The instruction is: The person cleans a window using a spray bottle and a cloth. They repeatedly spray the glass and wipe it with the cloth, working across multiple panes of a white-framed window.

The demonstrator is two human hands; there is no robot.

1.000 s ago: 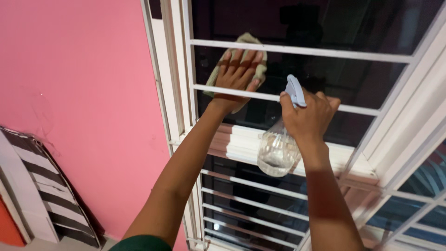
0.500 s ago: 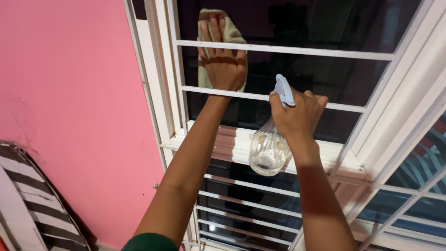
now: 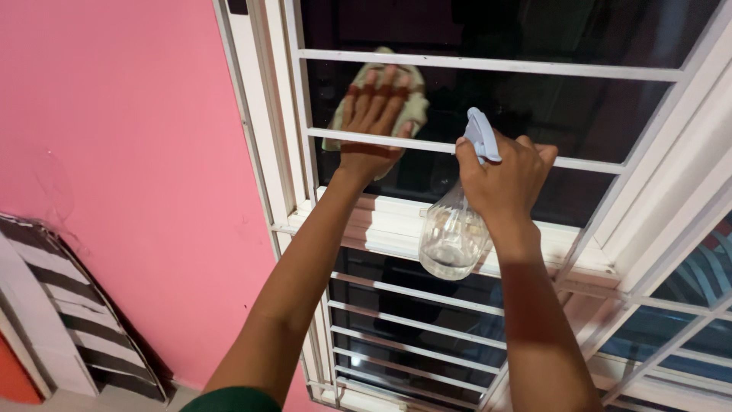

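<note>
My left hand (image 3: pixel 372 126) reaches between the white window bars (image 3: pixel 427 145) and presses a pale green cloth (image 3: pixel 415 107) flat against the dark glass pane (image 3: pixel 549 107), fingers spread over it. My right hand (image 3: pixel 507 183) grips the neck of a clear spray bottle (image 3: pixel 451 240) with a light blue trigger head (image 3: pixel 483 136). The bottle hangs in front of the bars, a little liquid in its bottom. Its nozzle points at the glass to the right of the cloth.
A white window frame (image 3: pixel 263 137) with horizontal bars runs above and below a white sill (image 3: pixel 389 225). A pink wall (image 3: pixel 130 152) lies to the left. A black-and-white striped object (image 3: pixel 61 320) leans at the lower left. A second window panel (image 3: pixel 686 290) angles off right.
My left hand has slid the cloth down and slightly right on the glass, from above the upper bar to between the bars. The right hand with the bottle has stayed about where it was.
</note>
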